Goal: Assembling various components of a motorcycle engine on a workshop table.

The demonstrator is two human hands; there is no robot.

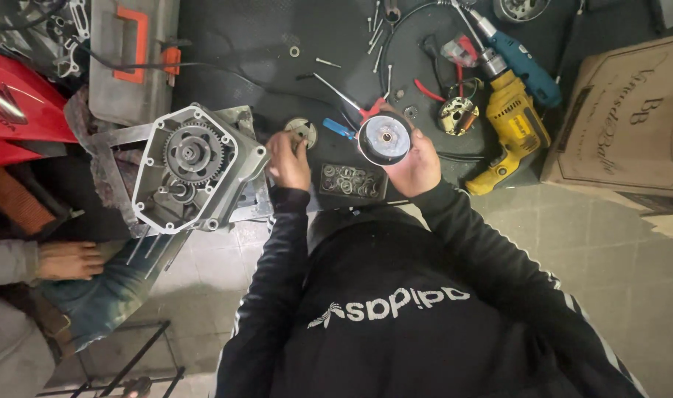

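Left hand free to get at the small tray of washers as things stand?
Probably yes. The left hand rests by a small disc, and the tray of washers lies open right beside it. The right hand holds a round rotor.

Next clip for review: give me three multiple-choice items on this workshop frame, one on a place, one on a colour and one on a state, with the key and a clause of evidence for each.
1. Where does the open engine case with its gear lie?
A. Left of the person's left hand
B. Right of the yellow drill
C. On the cardboard box

2. What colour is the drill that lies beside the blue one?
A. Green
B. Yellow
C. White

3. What is the right hand doing?
A. Resting flat on the floor
B. Gripping a screwdriver
C. Holding a round metal disc

Key:
1 A, the case lies left of the left hand, which touches a small round part.
2 B, its body is yellow.
3 C, the fingers wrap the round metal disc, raised over the dark mat.
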